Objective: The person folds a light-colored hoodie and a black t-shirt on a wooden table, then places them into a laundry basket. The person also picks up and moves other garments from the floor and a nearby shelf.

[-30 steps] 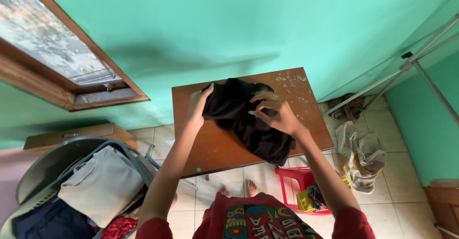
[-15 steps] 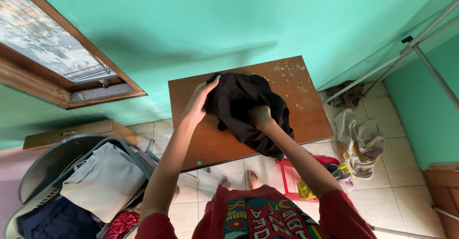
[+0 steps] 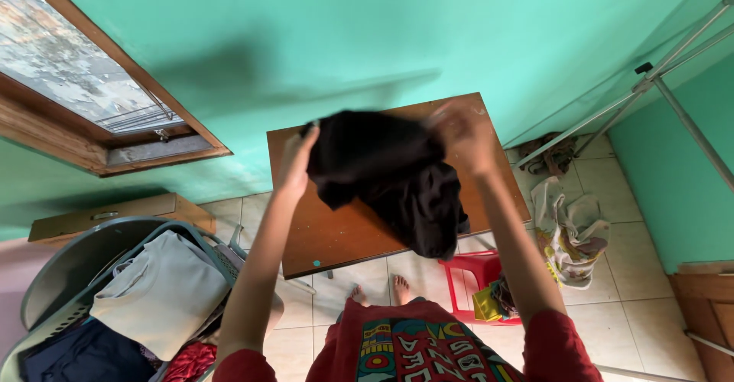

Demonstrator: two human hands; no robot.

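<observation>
Black crumpled cloth garment (image 3: 390,175) hung over brown wooden tabletop (image 3: 329,233), left hand (image 3: 297,160) and right hand (image 3: 462,133) gripping its upper edge; front tabletop edge bare.

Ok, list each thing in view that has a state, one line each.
black garment: held up over the table, spread between both hands, lower part hanging
left hand: gripping garment's left edge
right hand: gripping garment's right edge, blurred
laundry basket: piled with clothes
window: cannot tell
</observation>
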